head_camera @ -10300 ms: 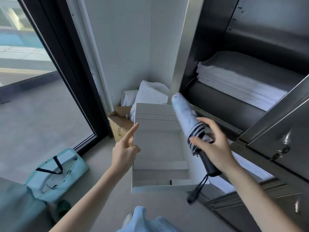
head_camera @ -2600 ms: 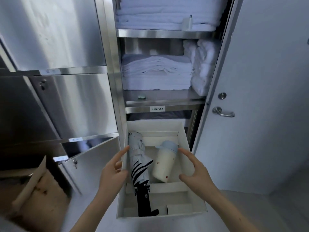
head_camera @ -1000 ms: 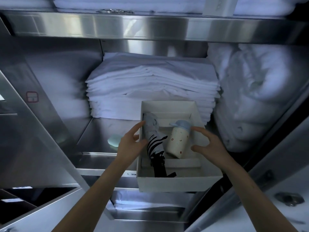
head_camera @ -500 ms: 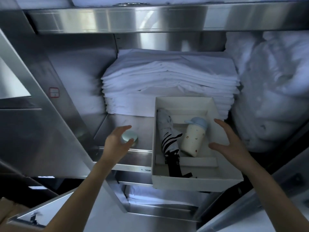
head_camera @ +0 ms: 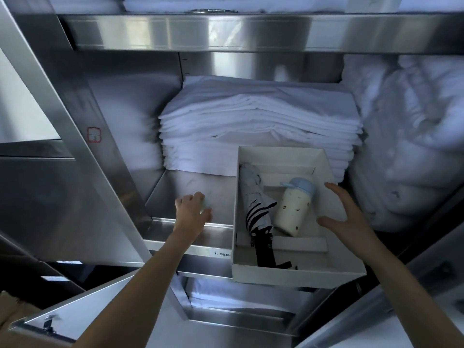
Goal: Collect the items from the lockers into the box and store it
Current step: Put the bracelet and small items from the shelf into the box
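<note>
The white box (head_camera: 296, 276) rests on the steel shelf (head_camera: 175, 194), its near end overhanging the edge, long axis running near to far. Inside, a folded umbrella (head_camera: 254, 204) lies along that axis, black handle nearest; a cream bottle (head_camera: 292, 212) leans beside it, blue cap pointing far. The left hand (head_camera: 192, 213) curls over a small pale object (head_camera: 207, 204), mostly hidden. The right hand (head_camera: 347, 219), fingers spread, is at the box's right wall. Folded white linen (head_camera: 261, 119) is stacked behind.

Left hand (head_camera: 192, 212) has closed over the small green item (head_camera: 207, 204).
</note>
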Demonstrator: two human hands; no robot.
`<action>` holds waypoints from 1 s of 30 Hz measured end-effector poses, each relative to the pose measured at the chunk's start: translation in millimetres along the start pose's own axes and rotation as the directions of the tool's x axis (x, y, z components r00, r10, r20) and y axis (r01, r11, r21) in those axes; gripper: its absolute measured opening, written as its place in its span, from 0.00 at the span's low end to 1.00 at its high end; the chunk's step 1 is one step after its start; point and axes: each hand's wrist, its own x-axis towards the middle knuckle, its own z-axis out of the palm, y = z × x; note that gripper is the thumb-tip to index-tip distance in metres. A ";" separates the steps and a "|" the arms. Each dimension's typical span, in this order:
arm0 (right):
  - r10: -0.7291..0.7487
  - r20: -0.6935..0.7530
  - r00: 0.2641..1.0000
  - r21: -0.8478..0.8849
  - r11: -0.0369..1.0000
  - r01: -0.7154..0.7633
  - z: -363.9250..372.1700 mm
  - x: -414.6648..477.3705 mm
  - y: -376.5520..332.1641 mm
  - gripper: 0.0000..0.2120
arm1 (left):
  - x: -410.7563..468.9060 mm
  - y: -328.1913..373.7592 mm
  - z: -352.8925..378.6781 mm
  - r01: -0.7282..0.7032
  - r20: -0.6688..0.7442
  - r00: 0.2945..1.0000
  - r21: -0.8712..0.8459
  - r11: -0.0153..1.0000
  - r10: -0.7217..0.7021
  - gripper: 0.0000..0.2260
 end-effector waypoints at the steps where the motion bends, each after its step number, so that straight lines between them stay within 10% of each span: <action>1: 0.000 -0.002 1.000 -0.001 1.000 0.000 0.1 -0.2 -0.2 0.36 | 0.1 2.3 -3.2 0.010 -0.014 1.000 -0.003 1.000 -0.010 0.17; 6: -0.010 -0.021 1.000 -0.015 1.000 0.010 1.9 -0.6 -1.0 0.35 | -7.7 35.7 -42.4 -0.103 -0.334 0.942 -0.350 0.931 -0.021 0.14; 10: 0.005 -0.027 1.000 -0.006 1.000 -0.005 2.2 -2.1 -1.2 0.35 | -16.5 103.0 -87.5 -0.244 -0.282 0.957 -0.635 0.733 0.074 0.13; 16: 0.024 -0.048 0.999 0.010 1.000 -0.023 2.0 -4.6 -8.9 0.33 | -40.1 173.5 -70.4 -0.475 0.190 0.792 -0.407 0.781 0.580 0.22; 21: 0.040 -0.050 0.998 0.042 0.998 -0.038 2.2 -6.2 -8.6 0.31 | -49.0 184.9 -34.7 -0.616 0.446 0.664 -0.128 0.777 0.600 0.28; 30: 0.066 -0.035 0.997 0.053 0.997 -0.064 1.0 -6.6 -10.6 0.31 | -51.1 183.2 -27.9 -0.639 0.442 0.665 -0.080 0.765 0.602 0.30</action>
